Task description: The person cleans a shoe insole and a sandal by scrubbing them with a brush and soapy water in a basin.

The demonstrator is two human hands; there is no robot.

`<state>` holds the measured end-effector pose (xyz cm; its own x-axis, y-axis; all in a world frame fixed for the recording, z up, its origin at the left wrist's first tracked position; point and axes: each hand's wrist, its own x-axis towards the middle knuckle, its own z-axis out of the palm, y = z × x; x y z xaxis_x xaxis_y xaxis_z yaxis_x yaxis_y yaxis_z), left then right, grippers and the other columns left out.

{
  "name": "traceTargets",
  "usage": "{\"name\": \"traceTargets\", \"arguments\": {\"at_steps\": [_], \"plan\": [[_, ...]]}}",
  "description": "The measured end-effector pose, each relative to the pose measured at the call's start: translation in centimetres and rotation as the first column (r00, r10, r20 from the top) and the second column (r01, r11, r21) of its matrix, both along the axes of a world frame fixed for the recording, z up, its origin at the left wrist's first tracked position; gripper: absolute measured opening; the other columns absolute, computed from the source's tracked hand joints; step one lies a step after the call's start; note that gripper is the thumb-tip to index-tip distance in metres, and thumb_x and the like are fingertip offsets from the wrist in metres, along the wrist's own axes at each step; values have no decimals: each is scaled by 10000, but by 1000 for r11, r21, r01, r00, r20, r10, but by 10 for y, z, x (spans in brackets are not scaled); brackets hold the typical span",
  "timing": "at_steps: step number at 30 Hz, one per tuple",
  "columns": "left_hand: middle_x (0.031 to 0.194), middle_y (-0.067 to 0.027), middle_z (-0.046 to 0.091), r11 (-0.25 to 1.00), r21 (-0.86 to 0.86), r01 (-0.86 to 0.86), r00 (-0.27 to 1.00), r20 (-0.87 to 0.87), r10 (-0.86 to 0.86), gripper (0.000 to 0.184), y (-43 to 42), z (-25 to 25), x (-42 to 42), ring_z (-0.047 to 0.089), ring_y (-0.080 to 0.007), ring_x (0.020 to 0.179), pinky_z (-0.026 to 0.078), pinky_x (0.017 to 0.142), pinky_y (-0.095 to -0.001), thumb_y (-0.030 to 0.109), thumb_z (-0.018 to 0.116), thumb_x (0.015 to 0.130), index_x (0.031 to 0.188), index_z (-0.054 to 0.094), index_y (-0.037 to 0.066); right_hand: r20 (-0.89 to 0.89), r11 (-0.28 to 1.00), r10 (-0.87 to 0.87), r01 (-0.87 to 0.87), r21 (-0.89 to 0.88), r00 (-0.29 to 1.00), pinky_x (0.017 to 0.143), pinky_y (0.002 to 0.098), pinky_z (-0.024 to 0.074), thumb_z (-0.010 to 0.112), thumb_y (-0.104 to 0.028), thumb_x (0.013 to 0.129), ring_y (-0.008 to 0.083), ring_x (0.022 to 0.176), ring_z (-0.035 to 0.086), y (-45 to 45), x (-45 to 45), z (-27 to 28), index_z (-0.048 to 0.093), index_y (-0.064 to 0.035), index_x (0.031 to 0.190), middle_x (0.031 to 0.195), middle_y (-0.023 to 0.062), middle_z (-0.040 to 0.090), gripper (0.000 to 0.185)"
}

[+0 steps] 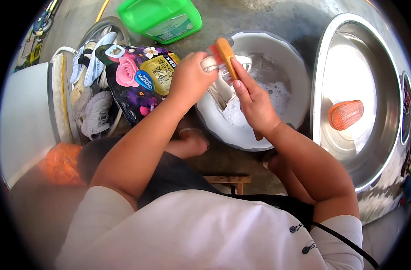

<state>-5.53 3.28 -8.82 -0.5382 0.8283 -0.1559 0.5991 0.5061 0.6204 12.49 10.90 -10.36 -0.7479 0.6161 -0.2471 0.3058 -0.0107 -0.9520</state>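
My left hand (190, 77) is closed round one end of a white shoe (221, 91), which it holds over a white basin (300, 81) of soapy water. My right hand (254, 101) grips a scrubbing brush (226, 57) with a wooden handle and pinkish-red bristles. The bristles are close to the shoe's upper edge; whether they touch it I cannot tell. Part of the shoe is hidden behind the brush and my fingers.
Right of the basin stands a large metal tub (320, 103) holding an orange insole (346, 114). A green jug (163, 20) is behind. At left are a flowered detergent bag (127, 74), several shoes (97, 112) and a white box-like object (28, 117).
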Motion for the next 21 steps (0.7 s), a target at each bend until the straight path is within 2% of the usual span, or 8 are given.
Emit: {"name": "traceTargets", "arguments": {"at_steps": [3, 6, 8, 9, 12, 16, 18, 21], "plan": [[950, -133, 697, 999, 13, 48, 994, -95, -46, 413, 2, 6, 0, 670, -279, 908, 515, 830, -357, 204, 728, 762, 1116, 651, 6, -79, 984, 104, -91, 152, 991, 946, 351, 476, 496, -219, 1017, 347, 1091, 634, -2, -6, 8, 398, -282, 1483, 1181, 215, 648, 481], [963, -134, 688, 999, 24, -39, 999, -3, 39, 386, -4, -4, -3, 666, -292, 904, 516, 826, -363, 191, 736, 758, 1090, 662, 8, 309, 937, 77, -175, 303, 948, 902, 355, 497, 509, -221, 1008, 363, 1010, 651, 28, 18, -18, 419, -284, 1469, 1102, 218, 669, 474], [1001, -136, 662, 994, 41, 104, 983, -153, -97, 381, -2, -1, 4, 652, -297, 935, 510, 839, -358, 195, 745, 762, 1082, 665, 3, 449, 992, 72, -110, 58, 891, 1002, 302, 428, 488, -189, 1026, 210, 1158, 609, 40, 34, -30, 402, -240, 1489, 1251, 157, 636, 473], [1004, -136, 662, 992, 46, 114, 979, -173, -104, 384, 0, 0, 6, 651, -297, 941, 508, 840, -357, 201, 744, 762, 1083, 666, 5, 183, 983, -47, 13, 182, 982, 893, 362, 505, 516, -232, 1005, 346, 1006, 658, 29, 38, -49, 445, -284, 1451, 1099, 204, 674, 454], [1006, -137, 662, 996, -1, 84, 979, -188, -83, 395, 2, -6, 3, 649, -297, 945, 506, 838, -358, 216, 743, 761, 1088, 667, 9, -170, 989, 8, 17, 147, 985, 891, 366, 507, 518, -231, 1004, 350, 1005, 660, -7, -1, 1, 443, -289, 1452, 1097, 198, 678, 458], [1004, -145, 662, 995, -72, -71, 997, 29, 73, 417, -3, -5, -9, 646, -302, 938, 504, 837, -364, 242, 742, 758, 1098, 667, 12, -11, 962, 0, 3, 275, 1000, 895, 369, 505, 521, -226, 1002, 355, 998, 661, 6, 2, -42, 440, -291, 1454, 1099, 201, 676, 463], [1003, -149, 661, 997, -49, -62, 998, 6, 63, 420, -3, -7, -6, 644, -304, 936, 502, 834, -364, 249, 738, 764, 1099, 664, 8, 405, 989, -63, 3, 147, 912, 903, 382, 501, 519, -218, 1002, 353, 1005, 659, 26, 14, -51, 442, -295, 1453, 1130, 207, 665, 464], [1007, -160, 659, 999, 22, 26, 995, -94, -24, 413, 0, -4, 1, 639, -319, 924, 499, 828, -381, 259, 734, 763, 1083, 663, 7, 178, 995, -79, 68, 68, 981, 924, 384, 490, 511, -206, 1005, 353, 1035, 650, 18, 15, -35, 433, -283, 1460, 1163, 216, 651, 468]]}}
